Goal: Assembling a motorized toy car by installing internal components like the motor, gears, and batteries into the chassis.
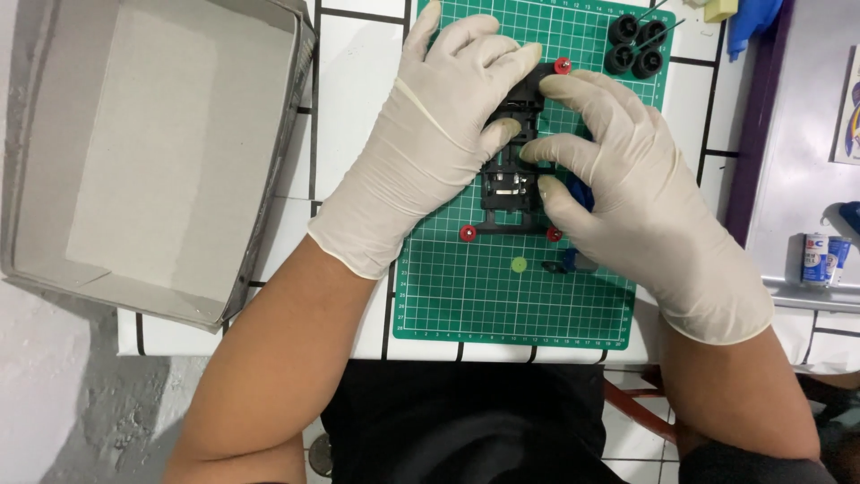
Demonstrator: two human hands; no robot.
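Note:
A small black toy-car chassis with red wheel hubs lies on a green cutting mat. My left hand, in a white glove, grips the chassis from the left, thumb and fingers on its upper part. My right hand, also gloved, holds it from the right, fingertips pressing its middle and top. A blue part shows under my right hand's fingers. Most of the chassis's upper half is hidden by the fingers.
An open grey cardboard box sits left of the mat on a white tiled table. Several black tyres lie at the mat's top right. A green disc and a small dark part lie below the chassis.

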